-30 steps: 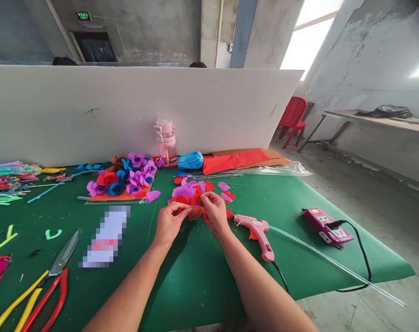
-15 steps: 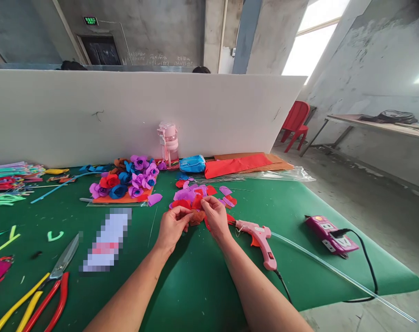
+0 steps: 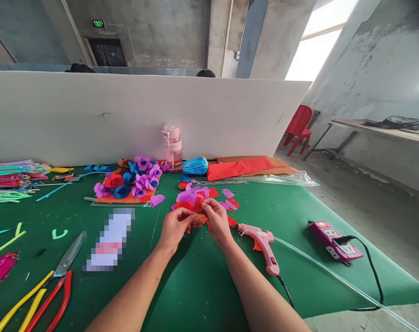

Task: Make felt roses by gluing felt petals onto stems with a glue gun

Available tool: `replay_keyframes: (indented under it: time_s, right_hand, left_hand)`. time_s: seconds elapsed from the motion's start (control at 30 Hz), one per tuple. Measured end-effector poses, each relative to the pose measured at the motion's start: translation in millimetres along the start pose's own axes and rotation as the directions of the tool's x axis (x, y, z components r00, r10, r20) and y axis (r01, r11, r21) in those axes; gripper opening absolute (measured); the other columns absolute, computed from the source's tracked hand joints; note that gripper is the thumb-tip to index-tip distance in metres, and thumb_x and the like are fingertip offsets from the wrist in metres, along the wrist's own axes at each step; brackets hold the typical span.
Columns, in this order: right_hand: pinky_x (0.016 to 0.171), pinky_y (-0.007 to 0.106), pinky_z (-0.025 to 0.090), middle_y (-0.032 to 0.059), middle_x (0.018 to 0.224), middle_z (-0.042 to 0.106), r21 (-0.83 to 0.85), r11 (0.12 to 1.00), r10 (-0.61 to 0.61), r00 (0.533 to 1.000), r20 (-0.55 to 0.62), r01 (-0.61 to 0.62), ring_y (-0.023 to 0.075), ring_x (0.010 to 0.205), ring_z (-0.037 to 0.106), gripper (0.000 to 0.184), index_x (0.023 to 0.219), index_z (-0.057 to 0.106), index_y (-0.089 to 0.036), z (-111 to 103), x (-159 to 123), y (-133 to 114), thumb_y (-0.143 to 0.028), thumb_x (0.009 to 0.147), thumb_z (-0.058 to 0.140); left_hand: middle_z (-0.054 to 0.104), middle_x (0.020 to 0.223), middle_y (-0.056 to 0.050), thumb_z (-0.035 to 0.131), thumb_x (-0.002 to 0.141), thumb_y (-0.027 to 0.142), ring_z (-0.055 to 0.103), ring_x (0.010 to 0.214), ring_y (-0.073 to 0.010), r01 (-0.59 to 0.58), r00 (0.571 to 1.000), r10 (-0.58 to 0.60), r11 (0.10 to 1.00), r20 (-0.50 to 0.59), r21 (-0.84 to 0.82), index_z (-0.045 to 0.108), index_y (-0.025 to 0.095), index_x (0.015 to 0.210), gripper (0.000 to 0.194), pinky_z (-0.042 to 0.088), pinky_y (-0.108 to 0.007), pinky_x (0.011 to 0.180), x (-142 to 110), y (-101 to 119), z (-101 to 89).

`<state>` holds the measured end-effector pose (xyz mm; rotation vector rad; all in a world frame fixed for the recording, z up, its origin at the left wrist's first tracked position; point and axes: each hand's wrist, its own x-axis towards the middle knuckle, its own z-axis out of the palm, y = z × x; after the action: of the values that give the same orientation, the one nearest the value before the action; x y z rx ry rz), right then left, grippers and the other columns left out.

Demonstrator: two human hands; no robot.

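1. Your right hand has thumb and forefinger pinched on a small, bright red paper petal, gripping its right edge.
2. That petal stands just ahead of your left hand, up and to its right; its long axis runs roughly upright, and the right fingertips are nearer.
3. Your left thumb and forefinger are together; whether they clamp anything, you cannot tell from here.
4. A crumpled brown paper piece sits between both hands, just below the petal.
5. The pink plastic glue gun lies right of your right hand, nozzle towards it.
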<state>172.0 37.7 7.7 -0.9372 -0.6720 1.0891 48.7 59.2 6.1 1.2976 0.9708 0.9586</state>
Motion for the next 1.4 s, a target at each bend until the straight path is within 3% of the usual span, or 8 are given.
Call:
replay_keyframes:
  time_s: [0.33,0.5,0.63,0.77,0.97,1.3,1.4]
  right_hand:
    - [0.055,0.022,0.04,-0.0032,0.062,0.059,0.013,0.999,0.038,0.999,-0.012,-0.037,0.0099,0.055,0.052,0.02,0.07,0.058,-0.018,1.1,-1.5,-0.2,-0.034,0.065,0.069]
    - [0.057,0.023,0.042,-0.0024,0.064,0.061,0.056,0.991,0.118,0.993,0.015,-0.118,0.0119,0.057,0.056,0.023,0.072,0.056,-0.019,0.0,-2.2,2.2,-0.036,0.064,0.069]
    - [0.053,0.023,0.042,-0.0042,0.061,0.058,0.121,0.97,0.199,0.976,0.092,-0.209,0.0112,0.053,0.053,0.022,0.075,0.056,-0.02,-0.5,-2.7,3.4,-0.037,0.066,0.067]
    - [0.053,0.023,0.042,-0.0027,0.073,0.064,0.145,0.952,0.242,0.953,0.181,-0.269,0.011,0.056,0.056,0.032,0.088,0.057,-0.022,1.1,-5.3,2.8,-0.029,0.061,0.072]
    - [0.046,0.021,0.038,-0.0033,0.069,0.064,0.144,0.962,0.209,0.966,0.151,-0.231,0.01,0.05,0.055,0.042,0.094,0.053,-0.022,1.0,-5.3,6.7,-0.024,0.059,0.076]
    - [0.045,0.022,0.043,-0.0009,0.071,0.066,0.092,0.978,0.168,0.971,0.168,-0.185,0.0102,0.05,0.057,0.032,0.085,0.059,-0.02,-0.3,-3.1,12.1,-0.028,0.061,0.078]
    - [0.044,0.022,0.043,0.0002,0.072,0.067,0.078,0.984,0.149,0.98,0.134,-0.16,0.0104,0.05,0.057,0.034,0.086,0.059,-0.019,-2.9,-1.0,13.1,-0.029,0.06,0.078]
  left_hand:
    - [0.053,0.049,0.004,0.073,0.063,0.036,0.044,0.042,-0.0068,0.046,0.999,-0.046,0.999,-0.004,-0.026,0.062,0.014,0.066,0.024,0.034,-0.02,0.042,-1.6,3.7,3.1]
    - [0.056,0.053,0.002,0.075,0.06,0.035,0.045,0.043,-0.007,0.066,0.998,-0.066,0.995,0.005,-0.076,0.062,0.014,0.066,0.025,0.036,-0.02,0.042,-1.0,1.6,3.4]
    - [0.055,0.051,0.003,0.076,0.058,0.034,0.045,0.043,-0.0071,0.068,0.997,-0.071,0.99,-0.02,-0.127,0.062,0.014,0.065,0.025,0.039,-0.021,0.042,0.2,0.7,1.7]
    - [0.057,0.054,0.002,0.076,0.057,0.034,0.046,0.045,-0.0066,0.07,0.996,-0.078,0.982,-0.039,-0.175,0.062,0.013,0.064,0.026,0.041,-0.021,0.044,0.4,2.4,0.8]
    - [0.059,0.056,0.001,0.078,0.056,0.036,0.048,0.046,-0.0067,0.081,0.996,-0.088,0.976,-0.029,-0.201,0.063,0.012,0.064,0.029,0.041,-0.02,0.045,0.5,2.1,1.2]
    - [0.057,0.053,0.002,0.08,0.051,0.039,0.048,0.045,-0.0069,0.118,0.991,-0.13,0.966,-0.04,-0.232,0.061,0.013,0.062,0.034,0.041,-0.02,0.045,-1.6,4.1,4.2]
    - [0.06,0.058,0.0,0.078,0.054,0.039,0.05,0.048,-0.0082,0.136,0.991,-0.135,0.971,0.018,-0.199,0.063,0.013,0.069,0.034,0.041,-0.021,0.047,-1.0,5.2,0.8]
